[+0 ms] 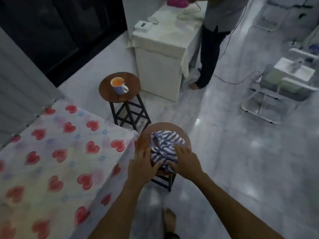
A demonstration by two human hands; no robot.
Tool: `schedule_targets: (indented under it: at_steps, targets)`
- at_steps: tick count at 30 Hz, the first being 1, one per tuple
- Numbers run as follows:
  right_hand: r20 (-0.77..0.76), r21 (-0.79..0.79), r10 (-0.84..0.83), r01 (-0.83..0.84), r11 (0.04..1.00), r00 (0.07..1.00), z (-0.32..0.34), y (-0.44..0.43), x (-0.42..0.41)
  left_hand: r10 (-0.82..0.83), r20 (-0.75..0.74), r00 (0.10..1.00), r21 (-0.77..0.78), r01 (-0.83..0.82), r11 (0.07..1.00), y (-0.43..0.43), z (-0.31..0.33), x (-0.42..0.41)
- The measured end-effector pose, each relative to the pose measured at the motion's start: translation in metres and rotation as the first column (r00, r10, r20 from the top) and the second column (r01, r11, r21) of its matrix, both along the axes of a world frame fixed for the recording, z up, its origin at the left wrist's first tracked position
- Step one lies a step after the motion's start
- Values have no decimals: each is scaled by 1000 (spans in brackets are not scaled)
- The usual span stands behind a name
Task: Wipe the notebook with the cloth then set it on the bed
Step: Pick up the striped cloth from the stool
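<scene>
A blue-and-white striped cloth [165, 142] lies bunched on a round wooden stool [172, 126] beside the bed [60, 152], which has a white sheet with red hearts. My right hand [186, 161] presses down on the cloth's right side, fingers spread and thumb tucked into the folds. My left hand [143, 163] sits at the cloth's left edge, thumb against the fabric and fingers over the stool top. I cannot make out the notebook; whatever lies under the cloth is hidden. The picture is dim and blurred.
A second round stool [103, 88] behind carries a mug [119, 86]. Beyond it stands a white cloth-covered table [160, 49], with another person [212, 49] standing at it. A cable [229, 81] trails over the glossy floor towards a white rack [276, 94] at right.
</scene>
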State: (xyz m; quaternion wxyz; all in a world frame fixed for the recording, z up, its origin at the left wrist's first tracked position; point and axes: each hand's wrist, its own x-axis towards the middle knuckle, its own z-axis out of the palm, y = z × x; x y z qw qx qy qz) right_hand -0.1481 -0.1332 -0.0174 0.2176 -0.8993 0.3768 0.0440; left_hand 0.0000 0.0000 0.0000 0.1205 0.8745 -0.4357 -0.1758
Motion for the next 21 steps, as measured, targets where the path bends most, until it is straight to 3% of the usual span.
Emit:
schedule_targets:
  at_steps: [3, 7, 10, 13, 21]
  targets:
    - [-126, -13, 106, -108, 994, 986, -20, -24, 9, -41, 2, 999, 14, 41, 999, -23, -25, 1]
    - [-252, 50, 193, -186, 981, 948, -49, -43, 25, -87, 58, 994, 146, 78, 986, -36, -58, 8]
    - [-280, 79, 232, -218, 973, 932, -67, -54, 36, -82, 98, 992, 256, 54, 965, -38, -75, 9]
    - [-313, 102, 249, -228, 968, 917, -84, -58, 42, 11, 24, 1000, 304, -18, 953, -35, -94, 12]
    - [-265, 50, 208, -202, 978, 941, -100, -70, 43, 46, 14, 999, 235, -48, 971, -17, -136, 21]
